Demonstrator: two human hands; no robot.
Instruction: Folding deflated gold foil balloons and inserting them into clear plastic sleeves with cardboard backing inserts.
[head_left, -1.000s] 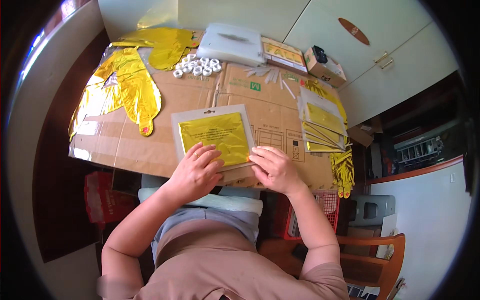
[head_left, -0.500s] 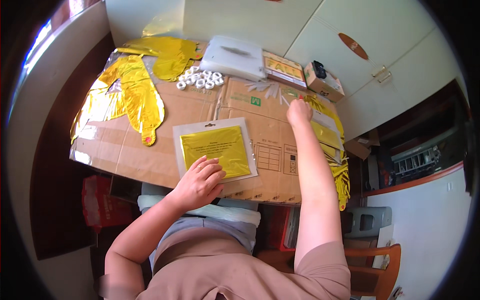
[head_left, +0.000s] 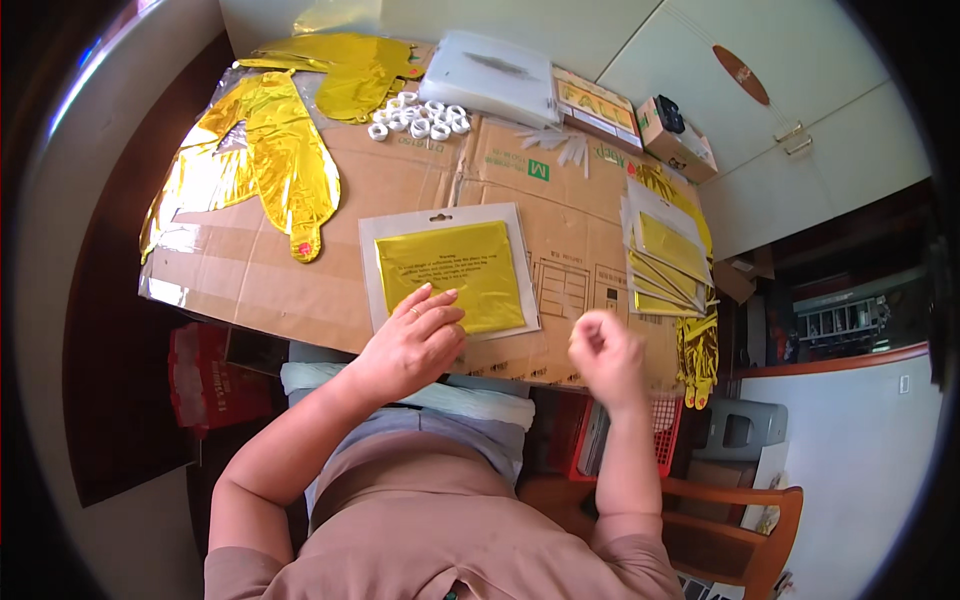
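A clear flat packet (head_left: 368, 275) with a folded gold foil balloon (head_left: 450, 262) inside lies at the middle of the cardboard. My left hand (head_left: 415, 335) is over its lower edge, fingers loosely stretched out and a ring on one of them. To the right of the packet my right hand (head_left: 607, 355) hovers near the front edge, its fingers curled together; whatever they pinch, if anything, is hidden. Farther right lies a stack of similar packets (head_left: 665, 250), with gold foil strips partly beneath it.
Unfolded gold foil balloons (head_left: 285, 170) cover the left side. White ribbon rolls (head_left: 420, 125), thin clear strips (head_left: 570, 150), a translucent plastic case (head_left: 490, 80), a flat printed box (head_left: 600, 108) and a small carton (head_left: 680, 145) line the back. A wooden chair (head_left: 780, 515) stands at lower right.
My right hand has drawn back from the clear strips at the far right toward me, beside the packet. My left hand stays on the packet. The whole view has shifted slightly.
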